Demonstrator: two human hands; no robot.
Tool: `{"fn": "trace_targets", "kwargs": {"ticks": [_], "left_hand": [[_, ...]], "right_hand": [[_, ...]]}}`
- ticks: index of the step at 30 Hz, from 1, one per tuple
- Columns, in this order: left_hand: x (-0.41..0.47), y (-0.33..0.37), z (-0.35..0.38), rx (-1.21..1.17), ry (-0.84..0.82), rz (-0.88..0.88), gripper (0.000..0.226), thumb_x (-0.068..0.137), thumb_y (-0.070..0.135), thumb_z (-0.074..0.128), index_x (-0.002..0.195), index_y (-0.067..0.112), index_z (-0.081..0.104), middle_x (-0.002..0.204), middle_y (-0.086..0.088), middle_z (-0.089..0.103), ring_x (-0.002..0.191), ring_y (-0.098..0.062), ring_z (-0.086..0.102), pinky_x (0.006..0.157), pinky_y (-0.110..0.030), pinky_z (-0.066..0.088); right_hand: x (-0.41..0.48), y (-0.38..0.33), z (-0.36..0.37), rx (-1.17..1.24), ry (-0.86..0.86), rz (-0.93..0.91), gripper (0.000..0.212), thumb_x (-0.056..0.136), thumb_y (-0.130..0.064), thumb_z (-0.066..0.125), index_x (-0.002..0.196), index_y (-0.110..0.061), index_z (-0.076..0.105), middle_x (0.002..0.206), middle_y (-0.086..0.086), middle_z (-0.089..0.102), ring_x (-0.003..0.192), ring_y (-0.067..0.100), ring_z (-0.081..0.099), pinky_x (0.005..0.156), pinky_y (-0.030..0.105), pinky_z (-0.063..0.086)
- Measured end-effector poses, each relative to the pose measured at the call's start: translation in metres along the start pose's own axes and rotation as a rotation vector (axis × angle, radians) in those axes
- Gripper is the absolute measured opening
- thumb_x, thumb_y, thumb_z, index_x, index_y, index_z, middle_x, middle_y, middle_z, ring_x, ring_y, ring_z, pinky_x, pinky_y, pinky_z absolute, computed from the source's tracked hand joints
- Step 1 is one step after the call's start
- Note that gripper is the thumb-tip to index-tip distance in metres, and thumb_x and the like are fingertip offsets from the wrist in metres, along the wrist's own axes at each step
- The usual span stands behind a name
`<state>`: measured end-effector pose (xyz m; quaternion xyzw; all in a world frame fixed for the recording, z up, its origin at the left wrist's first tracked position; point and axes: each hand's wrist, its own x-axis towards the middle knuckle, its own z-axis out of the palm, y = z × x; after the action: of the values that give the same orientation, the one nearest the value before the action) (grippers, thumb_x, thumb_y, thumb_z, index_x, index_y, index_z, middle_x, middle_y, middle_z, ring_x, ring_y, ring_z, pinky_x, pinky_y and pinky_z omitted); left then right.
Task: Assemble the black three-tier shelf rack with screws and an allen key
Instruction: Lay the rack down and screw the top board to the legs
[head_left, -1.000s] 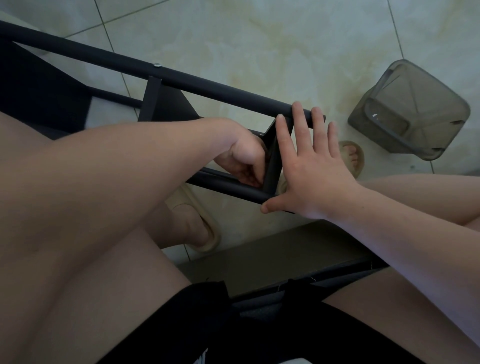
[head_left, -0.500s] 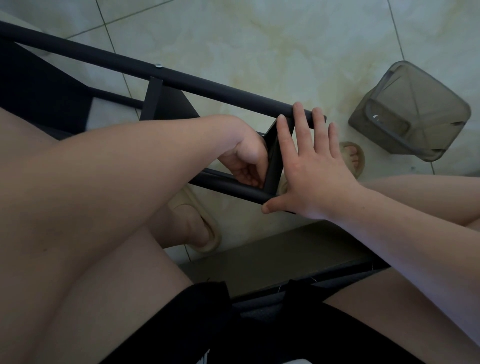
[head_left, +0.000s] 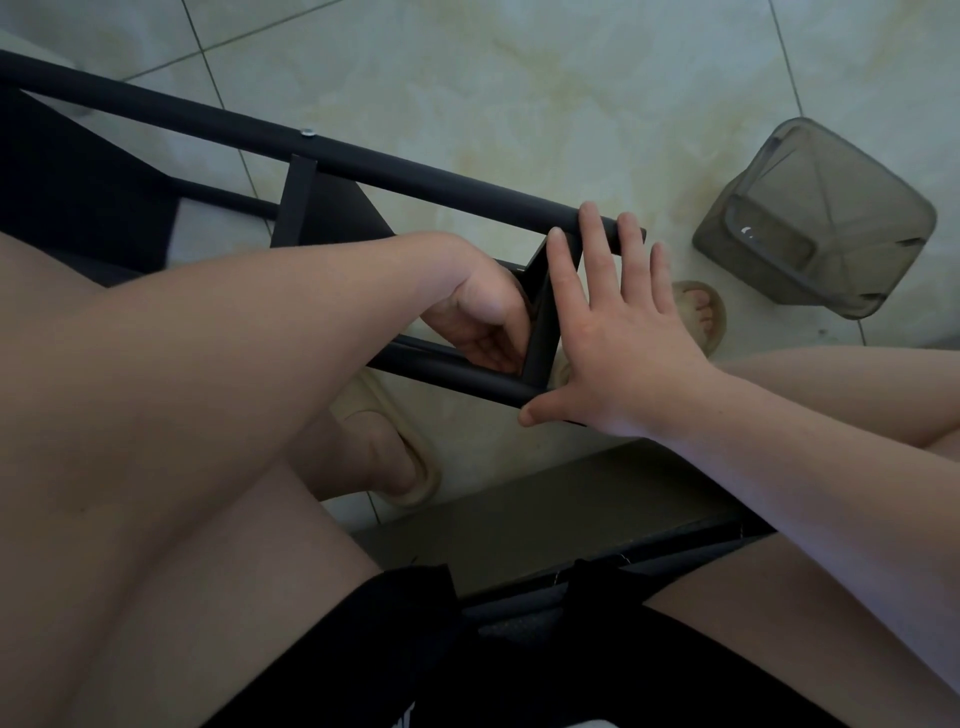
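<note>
Rack crossbar (head_left: 540, 325) between left grip (head_left: 480, 317), right grip (head_left: 623, 345)

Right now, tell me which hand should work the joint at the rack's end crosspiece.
Left, probably. The left hand sits curled inside the rack against the end crosspiece; what it holds is hidden. The right hand lies flat, fingers straight, spanning upper tube and lower tube, suited to bracing.

A rack frame (head_left: 415, 171) stretches over the floor (head_left: 519, 78) from far left to centre; the right hand (head_left: 618, 343) lies flat against its right end, spanning both tubes; the left hand (head_left: 483, 322) sits between the tubes, just left of the end crosspiece (head_left: 543, 312); a container (head_left: 815, 223) stands well right.
</note>
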<state>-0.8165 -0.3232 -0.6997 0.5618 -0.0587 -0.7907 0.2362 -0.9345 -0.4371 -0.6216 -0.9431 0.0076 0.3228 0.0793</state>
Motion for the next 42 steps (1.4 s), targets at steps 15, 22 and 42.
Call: {"fn": "trace_targets", "kwargs": {"ticks": [15,22,42], "left_hand": [[0.001,0.0052,0.005,0.051,0.025,-0.034,0.034,0.092,-0.005,0.056,0.126,-0.005,0.059,0.108,-0.017,0.06,0.081,-0.018,0.063,0.083,-0.029,0.052],[0.0,0.0066,0.0061,0.002,-0.013,-0.036,0.04,0.092,-0.012,0.051,0.131,-0.01,0.055,0.114,-0.019,0.061,0.1,-0.027,0.062,0.092,-0.034,0.052],[0.0015,0.0091,0.0044,0.043,0.01,-0.061,0.04,0.092,-0.008,0.055,0.132,-0.008,0.056,0.105,-0.017,0.063,0.086,-0.021,0.063,0.084,-0.031,0.054]], "right_hand": [[-0.0015,-0.0033,-0.001,0.016,0.072,-0.021,0.151,0.059,-0.077,0.078,0.159,-0.011,-0.013,0.164,0.015,-0.022,0.151,0.044,-0.02,0.123,0.051,-0.009],[-0.0014,-0.0024,-0.0017,0.013,0.053,-0.028,0.151,0.061,-0.077,0.077,0.159,-0.01,-0.017,0.163,0.016,-0.026,0.15,0.044,-0.022,0.123,0.051,-0.01],[0.0014,0.0048,0.0032,0.011,-0.002,-0.037,0.154,0.062,-0.09,0.064,0.151,-0.013,-0.035,0.156,0.015,-0.044,0.145,0.042,-0.037,0.121,0.051,-0.017]]}}
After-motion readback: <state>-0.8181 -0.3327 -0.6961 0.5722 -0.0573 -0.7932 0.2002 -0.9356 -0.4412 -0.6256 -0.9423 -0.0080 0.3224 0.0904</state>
